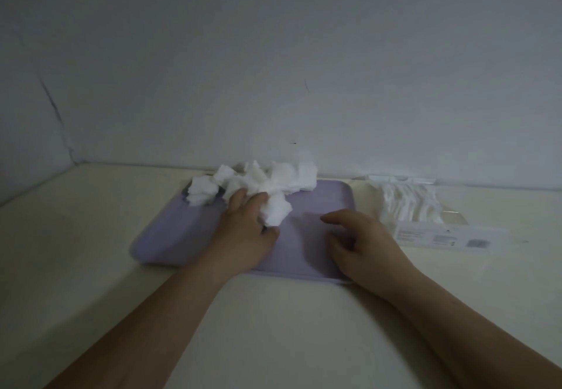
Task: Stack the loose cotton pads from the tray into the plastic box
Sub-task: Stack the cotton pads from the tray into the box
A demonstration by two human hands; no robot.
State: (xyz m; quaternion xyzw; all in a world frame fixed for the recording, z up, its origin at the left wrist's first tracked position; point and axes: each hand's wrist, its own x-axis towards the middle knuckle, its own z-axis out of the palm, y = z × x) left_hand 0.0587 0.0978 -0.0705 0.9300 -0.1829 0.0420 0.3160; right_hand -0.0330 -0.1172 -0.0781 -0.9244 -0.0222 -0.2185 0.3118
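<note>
A lilac tray lies on the table in front of me. A loose heap of white cotton pads covers its far edge. My left hand rests on the tray and pinches a small clump of cotton pads between thumb and fingers. To its right, my right hand hovers over the tray's near right part, fingers curled apart and holding nothing. The clear plastic box sits right of the tray with white pads inside it.
The cream table meets a grey wall just behind the tray and box. A wall corner closes in the far left. The box's label side faces me.
</note>
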